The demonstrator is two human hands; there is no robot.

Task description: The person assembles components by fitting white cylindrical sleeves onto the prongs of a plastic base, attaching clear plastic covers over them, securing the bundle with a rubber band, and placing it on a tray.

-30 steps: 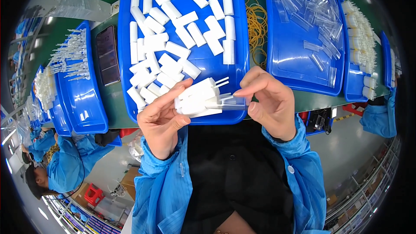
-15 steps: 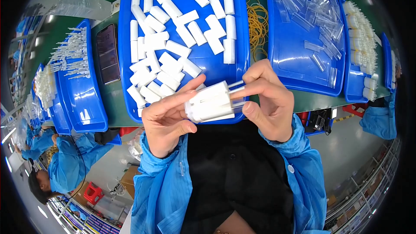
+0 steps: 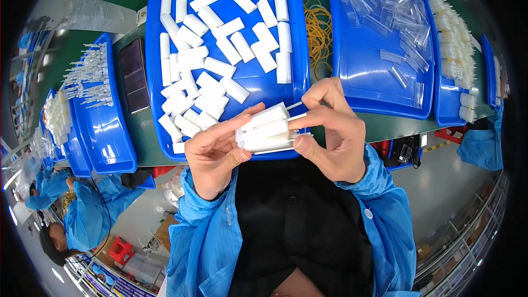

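Note:
My left hand (image 3: 212, 157) is closed round a bundle of white tubes (image 3: 263, 132), held level over the near edge of a blue tray (image 3: 305, 38). Thin rods (image 3: 297, 116) stick out of the bundle's right end. My right hand (image 3: 335, 135) has its bent fingers and thumb at that end, pinching around the rods; the exact contact is partly hidden. Many loose white tubes (image 3: 220, 67) of similar size lie in the tray beyond my hands.
Yellow rubber bands (image 3: 318, 33) lie between the tray and a blue tray (image 3: 379, 93) of clear plastic pieces. Bundled white parts (image 3: 454, 44) stand far right. At left are a phone (image 3: 134, 77) and a blue bin (image 3: 113, 143) with thin white sticks. A person (image 3: 85, 214) sits lower left.
The bundle has tilted slightly in my left hand, and my right fingers have shifted a little left against its end. The trays appear a little further left in view.

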